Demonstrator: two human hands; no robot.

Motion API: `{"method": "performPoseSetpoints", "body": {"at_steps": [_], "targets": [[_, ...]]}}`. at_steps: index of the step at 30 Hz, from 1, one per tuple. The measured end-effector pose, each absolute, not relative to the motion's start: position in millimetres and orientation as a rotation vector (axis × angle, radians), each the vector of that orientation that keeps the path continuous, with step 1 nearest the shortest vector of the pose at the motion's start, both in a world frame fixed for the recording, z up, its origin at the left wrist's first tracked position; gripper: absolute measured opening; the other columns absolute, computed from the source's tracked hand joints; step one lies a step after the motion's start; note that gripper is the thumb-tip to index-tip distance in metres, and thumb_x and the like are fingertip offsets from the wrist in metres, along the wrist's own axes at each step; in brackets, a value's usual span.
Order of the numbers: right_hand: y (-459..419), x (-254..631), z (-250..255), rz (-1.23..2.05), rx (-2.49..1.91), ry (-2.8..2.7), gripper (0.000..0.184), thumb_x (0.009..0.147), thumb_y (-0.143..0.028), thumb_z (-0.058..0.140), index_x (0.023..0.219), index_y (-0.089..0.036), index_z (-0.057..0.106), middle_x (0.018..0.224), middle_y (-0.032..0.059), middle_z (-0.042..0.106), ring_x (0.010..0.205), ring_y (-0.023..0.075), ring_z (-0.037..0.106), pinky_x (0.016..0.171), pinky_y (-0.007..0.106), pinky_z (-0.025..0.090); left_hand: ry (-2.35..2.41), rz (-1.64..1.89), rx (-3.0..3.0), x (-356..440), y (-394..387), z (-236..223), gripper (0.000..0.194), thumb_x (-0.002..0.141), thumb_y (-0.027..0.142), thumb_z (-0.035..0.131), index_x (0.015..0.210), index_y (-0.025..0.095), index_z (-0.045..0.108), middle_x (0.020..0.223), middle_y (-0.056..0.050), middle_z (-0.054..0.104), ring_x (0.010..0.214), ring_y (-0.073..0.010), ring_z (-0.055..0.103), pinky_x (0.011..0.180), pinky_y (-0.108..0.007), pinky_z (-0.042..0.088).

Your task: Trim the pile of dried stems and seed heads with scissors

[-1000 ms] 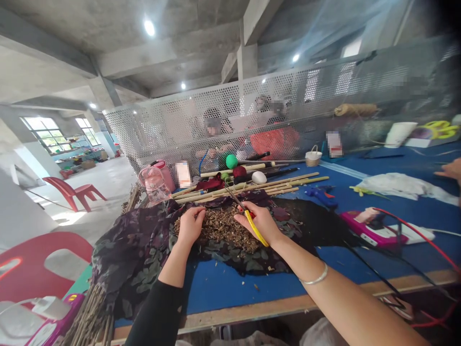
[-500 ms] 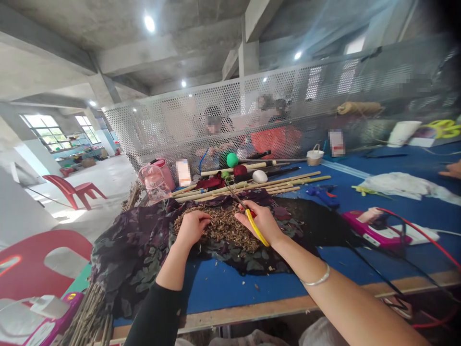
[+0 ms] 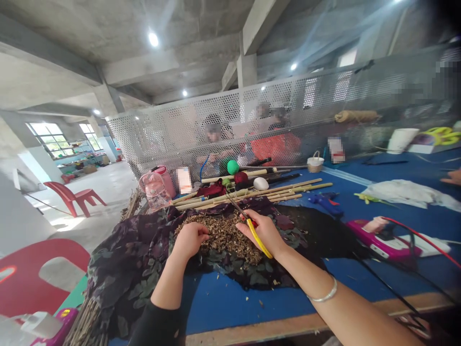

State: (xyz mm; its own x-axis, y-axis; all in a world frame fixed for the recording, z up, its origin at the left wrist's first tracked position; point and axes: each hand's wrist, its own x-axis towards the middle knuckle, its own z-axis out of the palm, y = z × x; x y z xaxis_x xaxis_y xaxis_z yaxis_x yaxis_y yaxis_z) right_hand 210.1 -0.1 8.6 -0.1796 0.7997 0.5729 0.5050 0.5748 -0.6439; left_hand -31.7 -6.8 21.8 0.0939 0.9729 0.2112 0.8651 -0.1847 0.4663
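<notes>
A heap of small brown dried plant bits [image 3: 225, 236] lies on a dark floral cloth [image 3: 135, 259] in front of me. My left hand [image 3: 192, 239] is closed at the heap's left side, thumb and fingers pinched together; what they hold, if anything, is too small to make out. On the right, my right hand [image 3: 261, 230] grips a pair of scissors with yellow handles [image 3: 260, 240]. Their dark blades point up and away to the left, over the heap's far edge.
Bamboo sticks [image 3: 288, 188], a green ball [image 3: 233, 166] and a white ball [image 3: 260, 183] lie beyond the cloth. A blue glue gun [image 3: 327, 203] and a magenta power strip [image 3: 382, 240] with cables are at right. A perforated metal screen [image 3: 173, 125] rises behind. Another person's hand [image 3: 452, 177] shows far right.
The camera view has tilted slightly, so the table things sit lower. Both hands stay at the heap, the right one still holding the scissors.
</notes>
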Motion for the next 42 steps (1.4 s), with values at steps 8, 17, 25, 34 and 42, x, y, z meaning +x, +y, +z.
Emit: {"method": "performPoseSetpoints", "body": {"at_steps": [8, 17, 25, 34, 42], "targets": [[-1, 209, 8, 0.408, -1.076, -1.854, 0.027, 0.076, -0.041, 0.057, 0.09, -0.019, 0.059, 0.065, -0.0002, 0.062, 0.055, 0.0128, 0.052, 0.054, 0.022, 0.039, 1.786, 0.404, 2.084, -51, -17, 38, 0.015, 0.065, 0.027, 0.062, 0.073, 0.017, 0.07, 0.066, -0.002, 0.066, 0.061, -0.0143, 0.057, 0.058, -0.024, 0.039], [0, 208, 7, 0.401, -1.07, -1.864, 0.03, 0.076, -0.044, 0.056, 0.092, -0.019, 0.059, 0.066, 0.0006, 0.062, 0.055, 0.0135, 0.053, 0.055, 0.023, 0.04, 1.918, 0.396, 2.19, -39, -13, 23, 0.017, 0.059, 0.016, 0.064, 0.073, 0.023, 0.072, 0.068, -0.003, 0.068, 0.063, -0.0168, 0.06, 0.061, -0.025, 0.042], [0, 208, 6, 0.391, -1.091, -1.851, 0.031, 0.076, -0.047, 0.055, 0.089, -0.02, 0.058, 0.065, 0.0006, 0.06, 0.054, 0.0134, 0.051, 0.054, 0.023, 0.04, 1.868, 0.745, 2.167, -36, -14, 28, 0.013, 0.071, 0.027, 0.059, 0.071, 0.02, 0.07, 0.07, -0.004, 0.069, 0.066, -0.0167, 0.06, 0.064, -0.026, 0.042], [1, 208, 6, 0.343, -1.111, -1.861, 0.035, 0.075, -0.047, 0.056, 0.094, -0.019, 0.059, 0.063, 0.0012, 0.061, 0.053, 0.0147, 0.052, 0.054, 0.024, 0.04, 1.62, 1.215, 1.673, 6, 14, 29, 0.013, 0.074, 0.024, 0.057, 0.076, 0.015, 0.066, 0.056, 0.0, 0.06, 0.05, -0.0113, 0.052, 0.055, -0.025, 0.043], [0, 208, 8, 0.395, -1.12, -1.837, 0.028, 0.076, -0.04, 0.056, 0.095, -0.019, 0.06, 0.07, 0.002, 0.065, 0.056, 0.0137, 0.054, 0.056, 0.023, 0.041, 0.999, 1.38, 0.784, 31, 6, 12, 0.02, 0.071, 0.007, 0.065, 0.09, 0.012, 0.062, 0.074, -0.003, 0.065, 0.062, -0.005, 0.059, 0.064, -0.016, 0.051]]}}
